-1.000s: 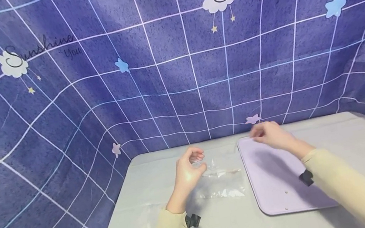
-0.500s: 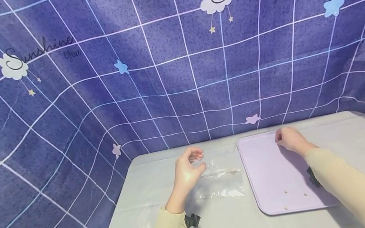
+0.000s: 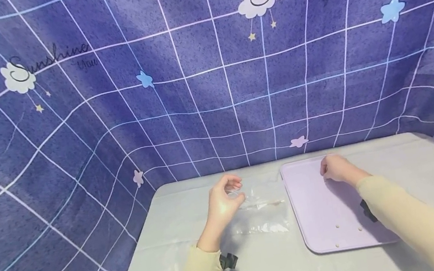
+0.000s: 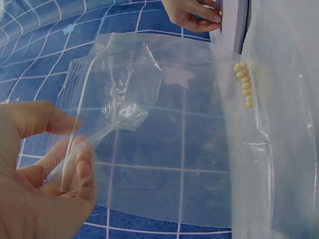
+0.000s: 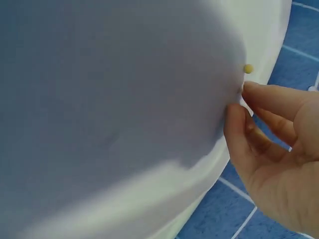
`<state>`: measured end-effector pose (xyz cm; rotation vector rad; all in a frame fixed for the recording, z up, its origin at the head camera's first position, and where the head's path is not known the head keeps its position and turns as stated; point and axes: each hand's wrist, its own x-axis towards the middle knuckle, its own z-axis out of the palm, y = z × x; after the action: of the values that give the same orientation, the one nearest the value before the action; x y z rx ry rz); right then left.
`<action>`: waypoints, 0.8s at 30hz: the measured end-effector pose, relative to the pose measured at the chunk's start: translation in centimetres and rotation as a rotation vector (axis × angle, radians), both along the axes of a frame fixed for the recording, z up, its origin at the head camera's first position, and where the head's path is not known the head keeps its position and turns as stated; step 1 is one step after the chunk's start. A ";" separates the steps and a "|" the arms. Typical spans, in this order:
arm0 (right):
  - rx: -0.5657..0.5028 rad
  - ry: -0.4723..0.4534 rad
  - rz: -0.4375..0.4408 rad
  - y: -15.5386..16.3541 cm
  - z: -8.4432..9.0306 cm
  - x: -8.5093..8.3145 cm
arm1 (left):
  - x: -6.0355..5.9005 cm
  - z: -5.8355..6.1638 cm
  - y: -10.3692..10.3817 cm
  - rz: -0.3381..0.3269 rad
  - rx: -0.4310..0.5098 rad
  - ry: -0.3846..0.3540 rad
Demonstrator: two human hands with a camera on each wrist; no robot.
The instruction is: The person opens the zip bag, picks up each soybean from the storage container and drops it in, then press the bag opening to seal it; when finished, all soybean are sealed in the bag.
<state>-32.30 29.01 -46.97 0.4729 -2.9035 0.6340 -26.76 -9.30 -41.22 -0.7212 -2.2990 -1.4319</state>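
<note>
My left hand holds the top edge of a clear zip bag, fingers and thumb curled at its mouth. Several round yellow soybeans lie along the bag's bottom in the left wrist view. Over the far part of a pale lilac tray, my right hand reaches down with fingers bent. Beside its index fingertip sits one soybean, with a small gap between the index finger and thumb. A few more soybeans rest near the tray's front edge.
A pale grey cover lies over the table. Behind and to the left hangs a purple-blue gridded cloth with clouds and stars. The tray has a low raised rim.
My right hand has moved from over the tray's back left corner rightward and down to the tray's far part, then slightly left. My left hand and the bag stay put.
</note>
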 end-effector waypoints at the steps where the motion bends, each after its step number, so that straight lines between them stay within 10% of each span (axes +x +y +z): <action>1: -0.036 -0.043 0.005 -0.3 0.0 0.4 | 0.0 -0.1 0.0 0.001 0.000 -0.003; 6: -0.189 -0.250 0.030 -2.1 0.4 2.5 | 0.1 -0.5 -0.2 0.004 -0.003 -0.007; 15: -0.065 0.021 0.096 -3.7 -0.7 3.1 | -0.3 -0.3 -0.2 0.004 0.003 0.000; 24: -0.441 0.198 0.299 -10.4 7.6 5.6 | 0.1 -0.4 0.0 -0.009 0.010 0.008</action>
<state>-26.69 18.61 -39.33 0.8532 -2.4237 1.1590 -26.65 -9.33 -41.58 -0.7339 -2.2841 -1.4411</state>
